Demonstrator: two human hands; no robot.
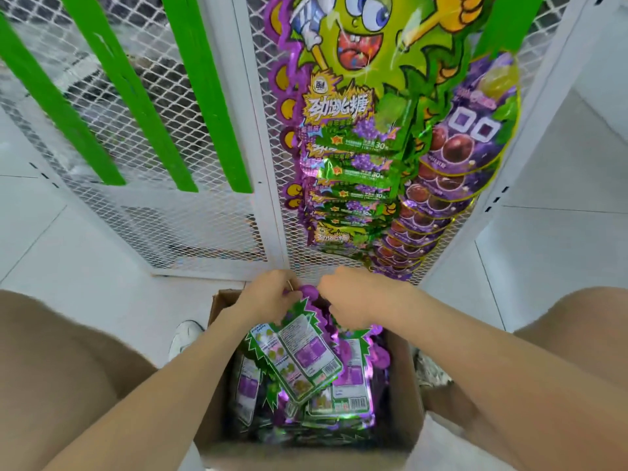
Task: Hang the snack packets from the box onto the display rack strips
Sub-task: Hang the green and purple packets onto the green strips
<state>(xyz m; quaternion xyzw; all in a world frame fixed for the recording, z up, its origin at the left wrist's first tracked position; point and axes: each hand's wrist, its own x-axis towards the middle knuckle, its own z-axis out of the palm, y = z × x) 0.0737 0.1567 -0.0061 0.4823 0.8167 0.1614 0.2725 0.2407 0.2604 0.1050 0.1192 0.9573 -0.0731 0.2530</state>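
A green-and-purple snack packet point(299, 355) hangs back side up over the open cardboard box point(404, 385). My left hand point(268, 294) pinches its purple top edge, and my right hand point(356, 297) grips the same edge from the right, both just below the white mesh display rack point(210, 219). Several more packets point(343, 399) lie in the box. Two columns of hung packets fill the rack's right panel: green-and-purple candy packets point(350, 154) and purple grape gummy packets point(458, 154).
Three bare green strips point(142, 96) slant down the rack's left mesh panel. White floor tiles point(85, 260) surround the rack. My bent knees frame the box left and right, and a white shoe point(185, 334) shows left of it.
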